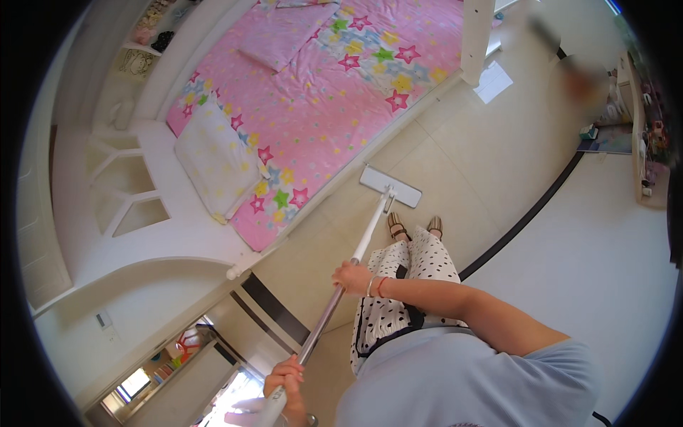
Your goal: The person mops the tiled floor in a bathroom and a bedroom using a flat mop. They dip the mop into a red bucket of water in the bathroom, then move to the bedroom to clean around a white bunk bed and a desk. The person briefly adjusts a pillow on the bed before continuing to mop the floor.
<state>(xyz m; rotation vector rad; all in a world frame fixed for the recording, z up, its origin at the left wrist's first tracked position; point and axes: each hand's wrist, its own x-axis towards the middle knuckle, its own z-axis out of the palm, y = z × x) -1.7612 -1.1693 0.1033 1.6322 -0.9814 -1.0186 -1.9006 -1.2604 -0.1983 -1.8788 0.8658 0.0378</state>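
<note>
We've got a white flat mop down on the pale tiled floor, its slim rectangular head lying just beside the long edge of the bed and a little past our toes. The pole slants from there back toward us, white low down, metallic through the middle, white again near the top.

Both our hands are busy with it. The right hand is wrapped around the pole about midway along, with a red band and a pale bracelet on that wrist. The left hand is curled around the pole close to its upper end, partly hiding it.

Just behind the mop head are our strappy shoes, then white dotted trousers and a grey-blue shirt.

On the far side of the mop is the bed, covered in pink with stars, with a pale pillow at its near left end. Left of that there's a white unit with angular cut-outs. Over on our right, a black skirting strip curves along the white wall, and a cluttered desk sits farther up.
</note>
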